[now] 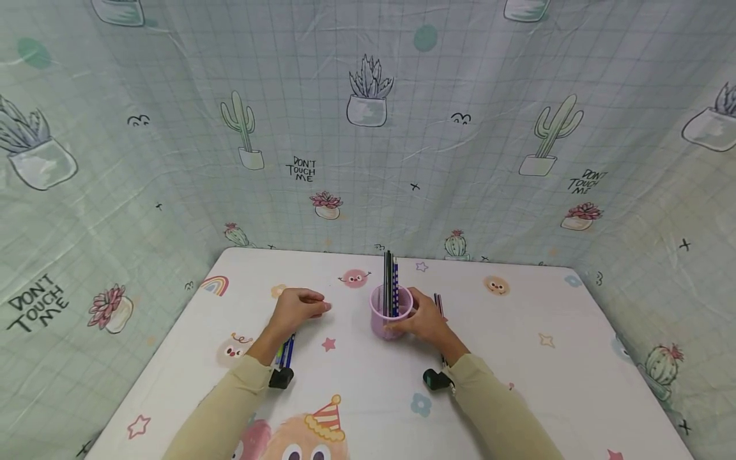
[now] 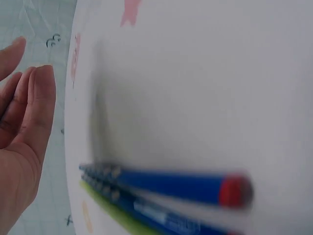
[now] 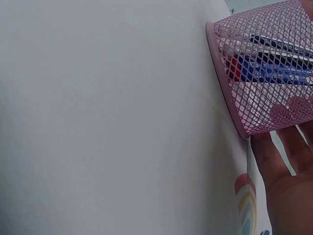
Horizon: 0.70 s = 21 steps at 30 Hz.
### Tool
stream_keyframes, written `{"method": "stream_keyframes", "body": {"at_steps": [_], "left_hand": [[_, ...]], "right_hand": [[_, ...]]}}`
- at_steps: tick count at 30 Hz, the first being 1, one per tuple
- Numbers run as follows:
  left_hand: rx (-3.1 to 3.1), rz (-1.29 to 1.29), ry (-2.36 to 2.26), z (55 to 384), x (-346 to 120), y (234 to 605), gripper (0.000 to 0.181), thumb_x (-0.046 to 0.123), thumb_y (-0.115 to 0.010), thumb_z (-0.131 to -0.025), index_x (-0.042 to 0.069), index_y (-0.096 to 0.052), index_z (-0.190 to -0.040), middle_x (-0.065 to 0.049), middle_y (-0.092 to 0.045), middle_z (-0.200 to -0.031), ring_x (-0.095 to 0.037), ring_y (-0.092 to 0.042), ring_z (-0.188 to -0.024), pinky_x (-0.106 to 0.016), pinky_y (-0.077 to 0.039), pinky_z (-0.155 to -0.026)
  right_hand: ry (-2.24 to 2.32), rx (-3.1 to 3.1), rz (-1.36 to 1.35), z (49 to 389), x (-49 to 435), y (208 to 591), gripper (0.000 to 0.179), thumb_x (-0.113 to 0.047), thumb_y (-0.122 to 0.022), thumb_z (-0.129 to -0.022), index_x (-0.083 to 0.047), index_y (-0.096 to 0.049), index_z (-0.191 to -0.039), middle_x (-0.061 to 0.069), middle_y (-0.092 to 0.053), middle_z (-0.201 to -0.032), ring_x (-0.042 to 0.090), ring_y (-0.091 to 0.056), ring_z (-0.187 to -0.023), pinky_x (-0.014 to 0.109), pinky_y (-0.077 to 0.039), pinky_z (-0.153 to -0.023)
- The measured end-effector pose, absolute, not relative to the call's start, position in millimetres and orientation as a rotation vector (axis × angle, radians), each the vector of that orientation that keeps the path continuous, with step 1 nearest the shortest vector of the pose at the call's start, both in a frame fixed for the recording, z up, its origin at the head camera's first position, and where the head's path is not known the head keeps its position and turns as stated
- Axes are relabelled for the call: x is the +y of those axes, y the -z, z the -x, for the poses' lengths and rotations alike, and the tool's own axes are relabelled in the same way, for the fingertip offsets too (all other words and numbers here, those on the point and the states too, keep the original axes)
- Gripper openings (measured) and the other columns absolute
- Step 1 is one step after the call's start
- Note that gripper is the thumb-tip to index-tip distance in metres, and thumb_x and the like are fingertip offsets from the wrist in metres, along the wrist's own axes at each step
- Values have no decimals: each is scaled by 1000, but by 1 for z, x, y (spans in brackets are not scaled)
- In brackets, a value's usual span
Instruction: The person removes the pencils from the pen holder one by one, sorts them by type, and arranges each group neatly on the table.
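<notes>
My right hand (image 1: 428, 321) grips a pink mesh pen holder (image 1: 377, 324) from its right side, thumb across the front and fingers around the far side. Several pencils (image 1: 390, 284), dark ones and a blue patterned one, stand upright in it. Through the mesh in the right wrist view shows a blue pencil (image 3: 274, 71) with a red end. To the left of the holder, my left hand (image 1: 298, 308) hovers with relaxed fingers and holds nothing. Blue pencils (image 2: 181, 186) with red ends and a green one (image 2: 117, 213) lie below the left wrist, partly hidden by it in the head view.
More dark pencils (image 1: 439, 303) lie beside the right forearm, which covers part of them. The white table (image 1: 356, 396) has printed cartoon figures. A cactus-print cloth (image 1: 414, 153) hangs behind and at both sides. Each wrist wears a small black camera (image 1: 282, 378).
</notes>
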<state>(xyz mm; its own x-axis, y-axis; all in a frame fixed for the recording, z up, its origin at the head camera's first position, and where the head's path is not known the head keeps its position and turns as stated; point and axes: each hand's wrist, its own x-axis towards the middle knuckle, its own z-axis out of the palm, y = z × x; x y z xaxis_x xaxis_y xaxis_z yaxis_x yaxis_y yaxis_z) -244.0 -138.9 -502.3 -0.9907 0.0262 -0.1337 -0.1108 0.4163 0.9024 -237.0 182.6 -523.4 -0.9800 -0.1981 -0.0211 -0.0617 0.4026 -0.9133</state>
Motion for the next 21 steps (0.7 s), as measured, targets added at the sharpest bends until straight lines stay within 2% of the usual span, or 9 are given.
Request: {"method": "stream_keyframes", "body": {"at_steps": [7,14,21], "left_hand": [[2548,-9,-1670,238,-106,498,49,27,-89,-84,0,-74,-122,-11,-79,-114,-19,-73,-102,-28,-61,-85],[2370,-139,-1849,231,-73,497,58,21,-86,-87,4,-65,-139,-19,-71,-132,-29,-71,-118,-35,-61,-97],[2203,-276,-1992,227,-47,499,75,19,-87,-86,3,-52,-150,-17,-63,-145,-36,-61,-134,-37,-56,-106]], "right_hand": [[1644,2508,221,236,182,523,89,-19,-100,-66,-11,-56,-143,11,-65,-140,33,-61,-132,53,-48,-115],[1649,2513,220,235,181,523,88,-19,-99,-67,-10,-55,-143,11,-65,-140,32,-62,-131,53,-49,-114],[1668,2493,272,237,184,526,85,-19,-98,-70,-9,-55,-143,11,-67,-136,30,-65,-126,50,-53,-110]]}}
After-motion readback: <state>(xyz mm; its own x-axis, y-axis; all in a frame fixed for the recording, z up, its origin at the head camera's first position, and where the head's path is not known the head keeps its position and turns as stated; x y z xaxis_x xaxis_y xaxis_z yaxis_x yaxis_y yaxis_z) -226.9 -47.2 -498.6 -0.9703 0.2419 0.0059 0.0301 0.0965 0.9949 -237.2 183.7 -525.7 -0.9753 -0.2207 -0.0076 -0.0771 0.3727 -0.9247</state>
